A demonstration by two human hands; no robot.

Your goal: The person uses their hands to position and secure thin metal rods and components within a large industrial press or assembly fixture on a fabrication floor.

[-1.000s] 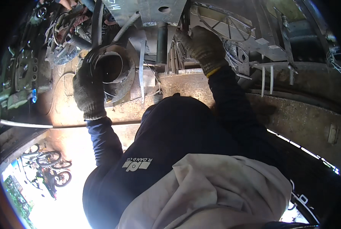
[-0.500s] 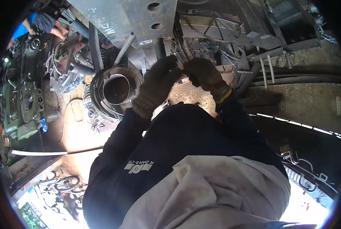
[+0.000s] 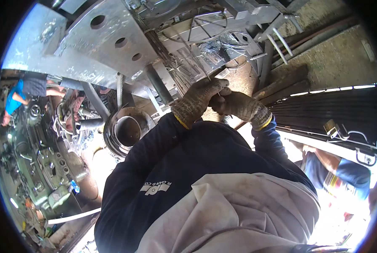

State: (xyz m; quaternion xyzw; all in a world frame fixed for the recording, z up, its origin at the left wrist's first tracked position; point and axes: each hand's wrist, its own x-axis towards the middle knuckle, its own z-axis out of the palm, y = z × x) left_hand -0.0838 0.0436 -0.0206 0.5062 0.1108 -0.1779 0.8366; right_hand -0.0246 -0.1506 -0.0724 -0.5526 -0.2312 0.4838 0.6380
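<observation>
My left hand point(image 3: 197, 100), in a brown-grey knit glove with a yellow cuff edge, is closed in front of my body. A thin rod point(image 3: 204, 71) appears to run up and leftward from its fingers. My right hand point(image 3: 241, 107), gloved alike, is closed beside it, with its fingertips meeting the left hand. Whatever lies between the fingertips is too small to make out. Just beyond the hands is a bundle of thin metal rods point(image 3: 179, 79), by a dark round tube point(image 3: 158, 85).
Large steel plates with round holes point(image 3: 87, 46) stand ahead to the left. A wide pipe point(image 3: 129, 128) ringed by coiled material is left of my arm. Machinery point(image 3: 49, 160) lines the far left, near a person in blue point(image 3: 17, 96). Another person point(image 3: 344, 173) is at lower right.
The view has swung, so the steel plates and rods sit further left. My hands have come together, fingertips now touching. A person has come into view at lower right.
</observation>
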